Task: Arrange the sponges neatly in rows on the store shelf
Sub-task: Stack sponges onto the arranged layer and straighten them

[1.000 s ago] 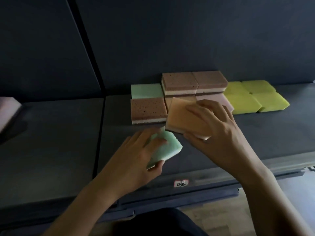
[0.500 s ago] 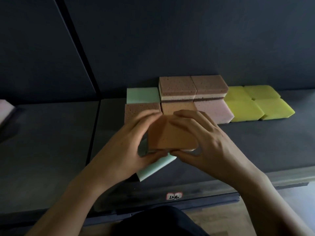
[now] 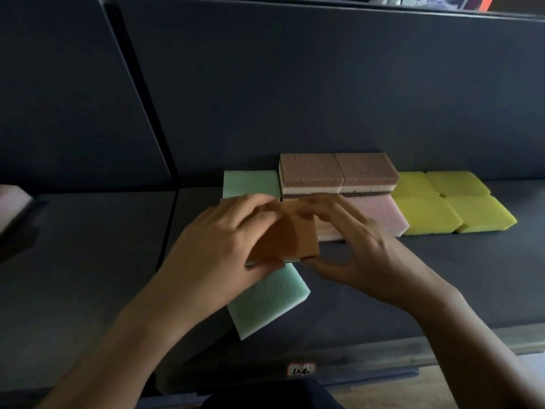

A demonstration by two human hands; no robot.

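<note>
Left hand (image 3: 218, 249) and right hand (image 3: 354, 252) both gripped the orange sponge (image 3: 290, 237), held in front of the brown sponges (image 3: 336, 172), above the green sponge (image 3: 268, 299).

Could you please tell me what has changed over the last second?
The left hand let go of the loose green sponge, now lying askew near the shelf front, and joined the right hand on the orange sponge; together they shifted it slightly left. The brown sponges, pink sponge and yellow sponges at the back stayed put.
</note>
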